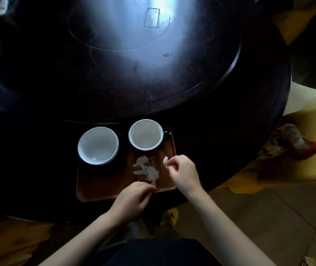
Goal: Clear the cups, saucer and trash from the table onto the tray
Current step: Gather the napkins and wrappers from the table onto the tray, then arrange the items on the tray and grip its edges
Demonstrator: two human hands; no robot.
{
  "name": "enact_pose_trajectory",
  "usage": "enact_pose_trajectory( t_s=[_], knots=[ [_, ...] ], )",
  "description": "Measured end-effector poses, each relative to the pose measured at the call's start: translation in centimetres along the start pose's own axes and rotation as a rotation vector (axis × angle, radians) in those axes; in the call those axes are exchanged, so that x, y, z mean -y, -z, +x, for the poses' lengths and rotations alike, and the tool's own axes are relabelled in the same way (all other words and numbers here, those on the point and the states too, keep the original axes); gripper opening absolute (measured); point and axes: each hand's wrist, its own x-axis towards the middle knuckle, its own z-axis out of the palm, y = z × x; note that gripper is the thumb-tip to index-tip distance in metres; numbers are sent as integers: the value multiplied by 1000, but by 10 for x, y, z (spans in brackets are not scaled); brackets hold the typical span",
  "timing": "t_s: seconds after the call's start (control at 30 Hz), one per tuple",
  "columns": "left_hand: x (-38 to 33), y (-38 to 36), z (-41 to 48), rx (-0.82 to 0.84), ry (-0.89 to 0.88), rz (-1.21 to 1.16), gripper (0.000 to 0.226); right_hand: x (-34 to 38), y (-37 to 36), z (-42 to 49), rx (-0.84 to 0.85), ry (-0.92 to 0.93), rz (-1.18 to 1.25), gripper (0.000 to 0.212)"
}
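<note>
A brown wooden tray (95, 191) lies at the near edge of the dark round table (220, 131). On it stand two cups, white inside and dark outside: the left cup (98, 145) on a dark saucer (121, 150), the right cup (145, 134) with its handle pointing right. White paper scraps (146, 169) lie on the tray below the right cup. My right hand (183, 169) hovers over the tray's right edge and pinches a small white paper scrap (165, 160). My left hand (132, 200) rests on the tray's front edge, fingers curled over it.
A raised round turntable (124, 54) fills the middle of the table and reflects light. Yellow seats (306, 150) with a red patterned cloth (291, 144) stand to the right. Tiled floor (268, 217) shows at the lower right.
</note>
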Motion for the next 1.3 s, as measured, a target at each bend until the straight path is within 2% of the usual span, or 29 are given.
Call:
enact_pose_trajectory(
  t_s=[0.13, 0.23, 0.43, 0.53, 0.6, 0.67, 0.73, 0.8, 1.0, 1.07, 1.13, 1.2, 1.3],
  knots=[
    [39, 19, -21, -69, 60, 5, 53, 15, -34, 0, -70, 34, -176, 17],
    [63, 32, -29, -112, 96, 99, 48, 21, -47, -6, -43, 24, -278, 24],
    [105, 51, -38, -174, 36, 289, 31, 29, -59, -34, -181, 57, -393, 35],
    [121, 60, -46, -236, 91, 327, 27, 34, -71, -46, -135, 47, -433, 28],
    [129, 65, -51, -292, 184, 293, 25, 37, -79, -51, -149, 29, -399, 22],
    [134, 70, -53, -355, 310, 195, 33, 43, -85, -55, -178, 45, -360, 18],
    [133, 79, -53, -369, 415, 30, 46, 50, -92, -61, -201, 107, -308, 13],
    [131, 86, -49, -392, 447, -74, 49, 59, -98, -65, -200, 187, -285, 8],
    [136, 92, -32, -400, 507, -72, 44, 72, -124, -55, 10, 315, -369, 11],
    [137, 92, -30, -402, 519, -62, 40, 72, -125, -56, 63, 319, -372, 19],
    [139, 92, -27, -408, 521, -57, 37, 69, -113, -57, 35, 291, -259, 26],
    [142, 93, -24, -410, 533, -58, 35, 58, -91, -54, -58, 205, -104, 24],
    [146, 92, -21, -421, 558, -86, 32, 26, -50, -31, -245, -54, -38, 19]
  ],
)
